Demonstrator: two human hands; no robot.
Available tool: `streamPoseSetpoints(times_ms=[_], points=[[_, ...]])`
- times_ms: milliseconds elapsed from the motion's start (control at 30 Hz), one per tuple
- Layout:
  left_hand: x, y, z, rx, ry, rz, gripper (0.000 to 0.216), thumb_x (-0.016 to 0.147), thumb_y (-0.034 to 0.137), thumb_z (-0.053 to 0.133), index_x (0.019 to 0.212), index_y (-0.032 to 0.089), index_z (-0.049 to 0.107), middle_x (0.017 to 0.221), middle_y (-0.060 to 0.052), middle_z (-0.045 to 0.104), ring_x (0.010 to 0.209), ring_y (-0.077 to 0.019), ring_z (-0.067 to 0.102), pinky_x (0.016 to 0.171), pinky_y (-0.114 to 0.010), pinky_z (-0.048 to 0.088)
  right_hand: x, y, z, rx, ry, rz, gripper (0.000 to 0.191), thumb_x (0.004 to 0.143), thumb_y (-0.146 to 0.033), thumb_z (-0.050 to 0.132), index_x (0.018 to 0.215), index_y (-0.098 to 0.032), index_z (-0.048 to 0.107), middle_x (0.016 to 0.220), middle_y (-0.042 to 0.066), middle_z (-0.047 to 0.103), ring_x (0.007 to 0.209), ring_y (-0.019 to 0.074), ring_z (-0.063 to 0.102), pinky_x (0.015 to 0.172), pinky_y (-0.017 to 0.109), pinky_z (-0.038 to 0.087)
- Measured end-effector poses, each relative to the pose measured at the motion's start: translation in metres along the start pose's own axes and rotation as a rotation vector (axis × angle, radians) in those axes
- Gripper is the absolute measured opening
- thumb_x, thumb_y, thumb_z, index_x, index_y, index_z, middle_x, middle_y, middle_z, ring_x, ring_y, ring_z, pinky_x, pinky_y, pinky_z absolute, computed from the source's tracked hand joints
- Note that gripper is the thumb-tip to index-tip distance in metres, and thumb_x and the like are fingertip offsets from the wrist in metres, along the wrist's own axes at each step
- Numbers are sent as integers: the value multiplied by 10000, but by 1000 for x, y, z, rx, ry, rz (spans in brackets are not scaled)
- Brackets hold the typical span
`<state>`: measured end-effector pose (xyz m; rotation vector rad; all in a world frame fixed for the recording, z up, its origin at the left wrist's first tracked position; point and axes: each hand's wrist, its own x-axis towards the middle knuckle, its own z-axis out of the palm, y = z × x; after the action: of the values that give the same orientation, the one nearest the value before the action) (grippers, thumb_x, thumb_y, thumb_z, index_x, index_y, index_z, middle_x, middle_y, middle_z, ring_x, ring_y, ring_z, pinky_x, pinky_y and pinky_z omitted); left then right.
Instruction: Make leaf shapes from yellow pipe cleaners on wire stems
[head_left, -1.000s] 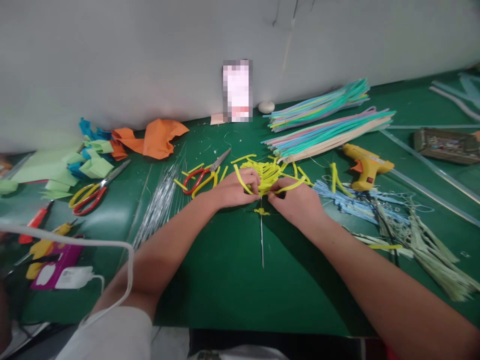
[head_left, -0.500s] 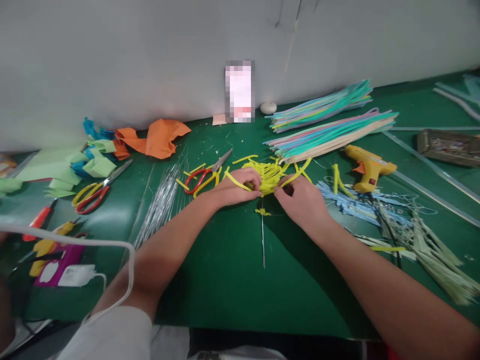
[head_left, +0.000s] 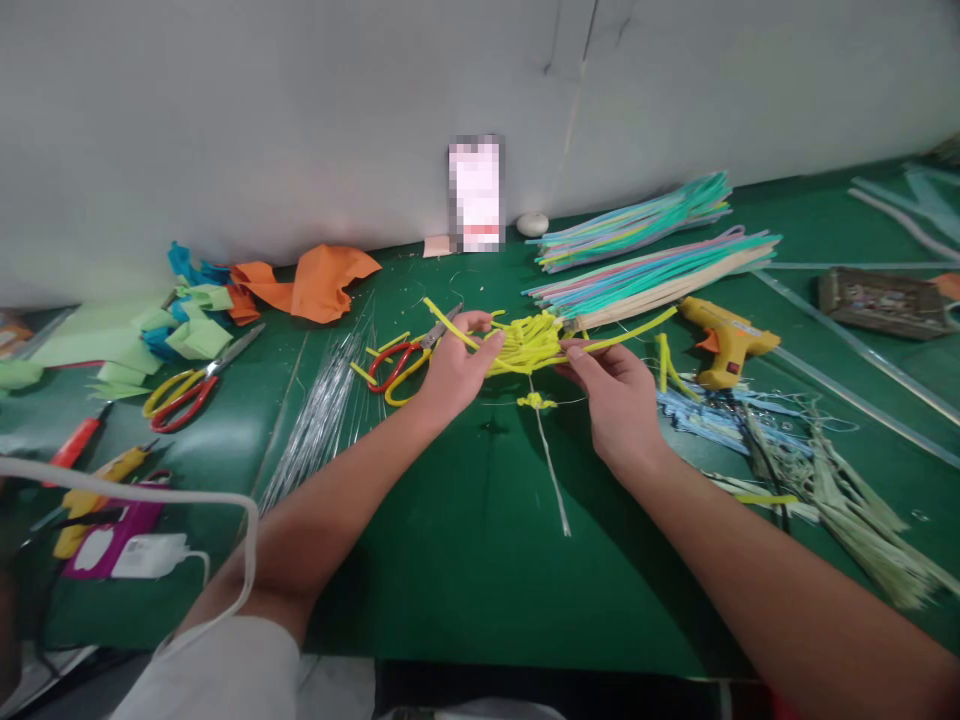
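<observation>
1. Since half a second ago, the yellow pipe-cleaner piece [head_left: 529,345] has tipped; it sits between the two hands, over the middle of the green bench [head_left: 450,560].
2. Its twisted wire stem [head_left: 553,470], which hung nearly straight toward the near edge, now slants down to the right, with the small yellow knot [head_left: 535,401] around its upper part.
3. The left hand [head_left: 461,365] has shifted up and outward; its thumb and fingers pinch the piece's left side, and a loose yellow end [head_left: 446,320] sticks up past them.
4. The right hand [head_left: 615,385] has moved out too, thumb and forefinger apparently pinching the right side, where a long yellow strand [head_left: 637,330] now lies out flatter toward the hot glue gun [head_left: 726,340].
5. This looks like handling or turning the piece while spreading its strands; both ends remain free, so they seem unfastened.
6. The red-and-yellow-handled scissors [head_left: 430,338] beside the left hand and the pipe-cleaner bundles [head_left: 652,285] behind stay put, unused.
</observation>
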<state>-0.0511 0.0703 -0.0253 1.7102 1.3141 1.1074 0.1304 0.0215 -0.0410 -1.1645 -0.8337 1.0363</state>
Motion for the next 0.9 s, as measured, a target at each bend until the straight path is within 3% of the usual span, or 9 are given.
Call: streamPoseSetpoints(times_ms=[233, 433, 533, 700, 900], points=[[-9, 13, 6, -174, 187, -110, 392, 871, 380, 615, 1213, 221, 508, 1241, -103, 541, 1049, -192, 574, 775, -279, 504, -3, -5, 2, 84, 37, -69, 193, 782, -393, 688, 864, -223, 649, 994, 39, 705, 909, 196, 683, 896, 414, 551], [-10, 35, 5, -614, 98, -467, 610, 804, 365, 694, 1332, 200, 437, 1170, -112, 620, 766, -153, 630, 582, -280, 535, -7, -10, 2, 98, 67, -187, 143, 802, -361, 653, 854, -235, 610, 1039, 45, 685, 975, 212, 668, 872, 413, 549], [-12, 47, 1, -736, 56, -479, 580, 755, 348, 741, 1258, 189, 502, 1130, -89, 660, 704, -133, 646, 563, -269, 535, -11, -15, 4, 117, 33, -307, 114, 814, -337, 641, 814, -242, 580, 1030, 39, 669, 996, 214, 659, 867, 418, 548], [-22, 61, 1, -652, -215, -458, 369, 691, 346, 789, 975, 150, 659, 948, -76, 724, 609, -125, 663, 502, -227, 456, -17, -21, 6, 2, 47, -394, 136, 847, -370, 590, 823, -251, 530, 1056, 52, 661, 1031, 228, 648, 879, 439, 541], [-27, 64, 8, -613, -172, -378, 243, 669, 245, 780, 860, 135, 681, 802, -43, 727, 604, -122, 660, 566, -250, 490, -14, -18, 4, 63, 36, -334, 132, 830, -364, 607, 864, -257, 539, 1059, 44, 657, 1030, 222, 655, 854, 413, 551]])
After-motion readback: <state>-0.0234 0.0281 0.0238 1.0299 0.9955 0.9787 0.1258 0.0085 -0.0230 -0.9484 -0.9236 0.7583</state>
